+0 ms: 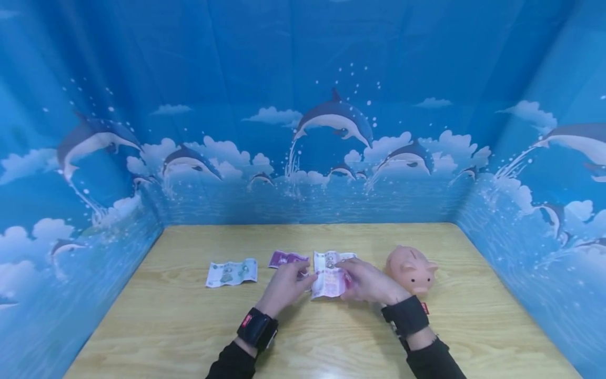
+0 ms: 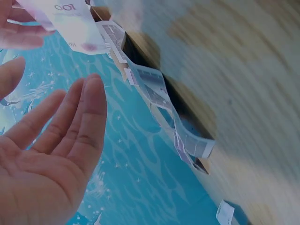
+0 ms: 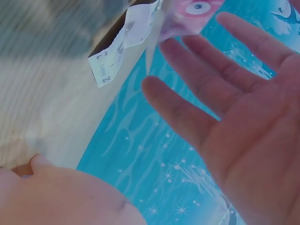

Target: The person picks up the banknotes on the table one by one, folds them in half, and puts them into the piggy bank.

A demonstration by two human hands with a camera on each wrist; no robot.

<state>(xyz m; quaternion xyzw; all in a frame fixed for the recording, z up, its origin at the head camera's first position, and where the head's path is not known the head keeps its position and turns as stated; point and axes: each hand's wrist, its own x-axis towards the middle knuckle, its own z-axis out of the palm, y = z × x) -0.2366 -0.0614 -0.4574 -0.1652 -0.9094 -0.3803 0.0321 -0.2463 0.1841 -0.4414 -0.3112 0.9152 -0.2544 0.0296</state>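
In the head view my right hand [image 1: 366,281] pinches the right side of a creased pink banknote [image 1: 328,284] marked 100, tilted up off the table. In the right wrist view that note's pink part [image 3: 192,18] shows at the fingertips. My left hand [image 1: 286,284] is at the note's left side, fingers apart. The left wrist view shows its extended fingers [image 2: 84,117] with nothing between them and the thumb. Just beyond the left hand lies a purple banknote [image 1: 288,258]. Another whitish banknote [image 1: 349,256] is partly hidden behind the pink note.
A pale green banknote [image 1: 232,272] lies crumpled to the left. To the right of the right hand stands a pink piggy bank [image 1: 411,268] with a slot on top. A blue dolphin-print curtain [image 1: 303,200] encloses the wood-grain table [image 1: 322,342] at the back and sides.
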